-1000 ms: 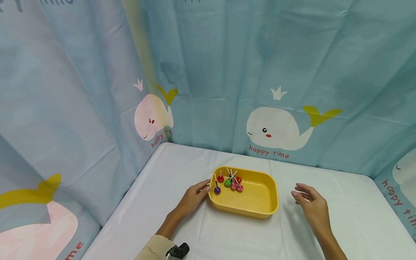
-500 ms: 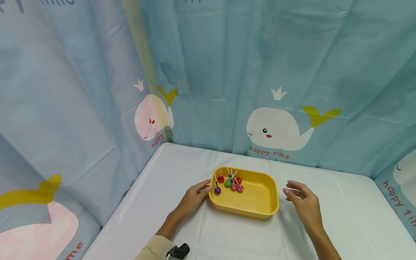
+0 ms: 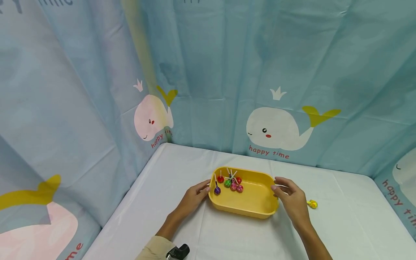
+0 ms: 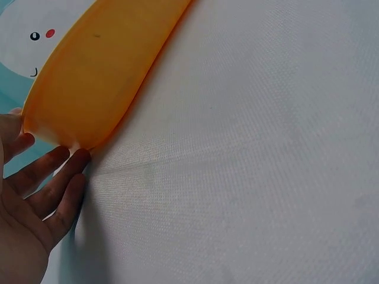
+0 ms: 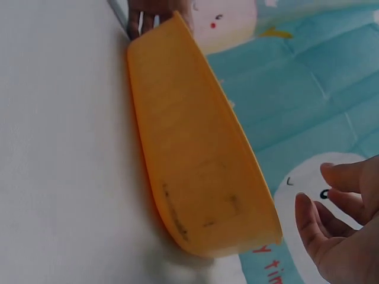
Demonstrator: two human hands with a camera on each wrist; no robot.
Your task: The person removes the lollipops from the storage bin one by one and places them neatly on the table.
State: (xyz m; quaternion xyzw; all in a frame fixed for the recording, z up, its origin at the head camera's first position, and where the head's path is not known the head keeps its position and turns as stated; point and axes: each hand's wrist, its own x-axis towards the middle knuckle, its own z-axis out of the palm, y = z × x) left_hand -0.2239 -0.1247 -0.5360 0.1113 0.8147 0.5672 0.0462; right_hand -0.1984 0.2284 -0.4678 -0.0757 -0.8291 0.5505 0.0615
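A yellow plastic tray [image 3: 253, 203] sits on the white table, with several wrapped lollipops in its left part. Among them are a purple lollipop [image 3: 217, 190], a green lollipop [image 3: 228, 183] and red and pink ones. My left hand [image 3: 192, 198] holds the tray's left end; the left wrist view shows its thumb by the rim and fingertips against the outer wall. Near the tray's right end is my right hand [image 3: 294, 204], fingers loosely bent. A small gap separates it from the tray in the right wrist view. To its right lies a yellow lollipop [image 3: 312, 204].
A white cloth [image 3: 182, 162] covers the table. Blue curtains printed with whales [image 3: 273, 128] hang behind and at the left. A black device [image 3: 180, 250] is strapped at my left wrist by the sleeve [image 3: 156, 248].
My right hand has moved left to the tray's right end. The yellow lollipop has come into view behind it. My left hand and the tray have stayed in place.
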